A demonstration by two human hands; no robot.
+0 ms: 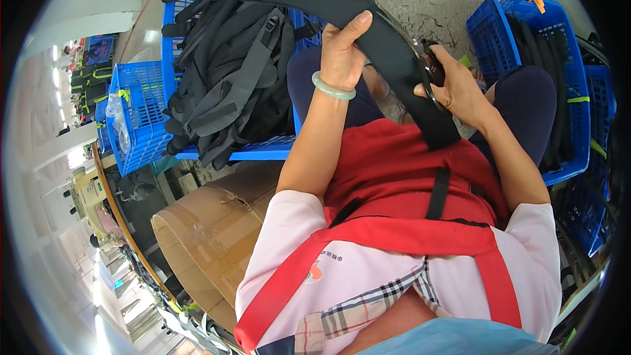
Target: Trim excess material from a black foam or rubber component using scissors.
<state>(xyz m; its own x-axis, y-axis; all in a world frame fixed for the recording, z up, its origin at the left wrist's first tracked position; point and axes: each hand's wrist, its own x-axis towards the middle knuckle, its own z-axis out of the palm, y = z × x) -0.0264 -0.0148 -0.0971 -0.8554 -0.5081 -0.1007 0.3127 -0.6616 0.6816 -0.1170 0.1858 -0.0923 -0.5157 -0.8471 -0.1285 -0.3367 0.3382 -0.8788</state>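
Observation:
A black, curved padded strap (pixel 397 59) arches from the blue crate on the left down to my lap. My left hand (pixel 345 52), with a pale green bangle at the wrist, grips its middle, the thumb on top and the fingers mostly hidden. At the strap's right edge my right hand (pixel 457 89) is closed around a pair of scissors (pixel 430 69) with dark handles. Their blades point up along the edge, and I cannot tell whether they are cutting. The strap's near end rests against my red apron (pixel 394 174).
On the left, a blue crate (pixel 246 156) overflows with black straps (pixel 223 79). Another blue crate (pixel 490 33) at the right holds more black pieces and has an orange tie on its rim. A cardboard drum (pixel 210 236) stands at my left side. Dark scraps litter the floor (pixel 427 0).

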